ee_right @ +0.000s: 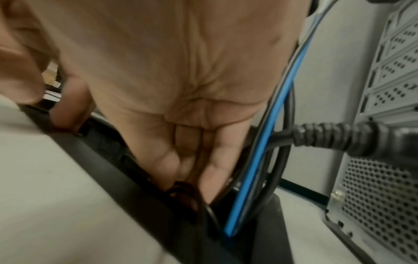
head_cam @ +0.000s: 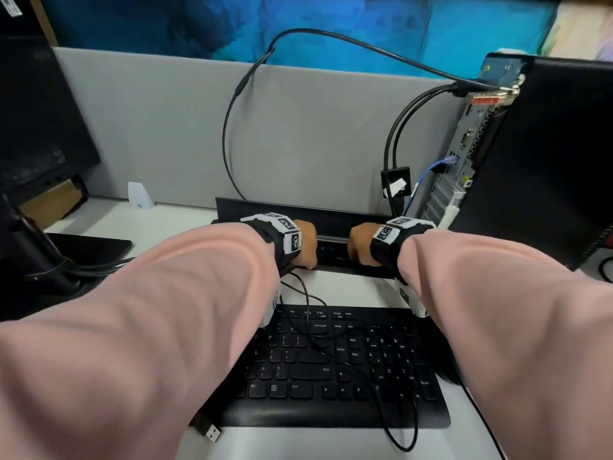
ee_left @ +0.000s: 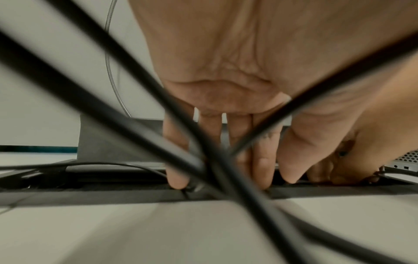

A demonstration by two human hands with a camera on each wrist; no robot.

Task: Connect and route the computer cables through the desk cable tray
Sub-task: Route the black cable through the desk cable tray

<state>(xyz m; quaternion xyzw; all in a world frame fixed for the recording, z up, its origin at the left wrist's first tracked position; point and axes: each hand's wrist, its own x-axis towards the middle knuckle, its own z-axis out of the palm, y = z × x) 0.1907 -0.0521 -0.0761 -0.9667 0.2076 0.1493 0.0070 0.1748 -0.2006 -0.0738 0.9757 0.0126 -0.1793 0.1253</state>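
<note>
The black cable tray (head_cam: 335, 258) runs along the back of the white desk, its lid (head_cam: 331, 210) raised. My left hand (head_cam: 305, 244) reaches into the slot; in the left wrist view its fingers (ee_left: 239, 128) point straight down past the tray's front rim (ee_left: 113, 194), touching cables inside. Blurred black cables (ee_left: 113, 110) cross in front of them. My right hand (head_cam: 361, 244) is in the slot a little to the right. Its fingers (ee_right: 192, 160) extend down onto a dark coiled cable (ee_right: 183, 192) by the rim (ee_right: 126, 175). Neither hand clearly grips anything.
A black keyboard (head_cam: 331, 370) lies under my forearms with thin cables (head_cam: 308, 303) and a loose USB plug (head_cam: 210, 431) over it. The computer tower (head_cam: 530, 161) stands right, with a blue cable (ee_right: 267, 142) and a power plug (ee_right: 339, 139). A grey partition (head_cam: 166, 127) backs the desk.
</note>
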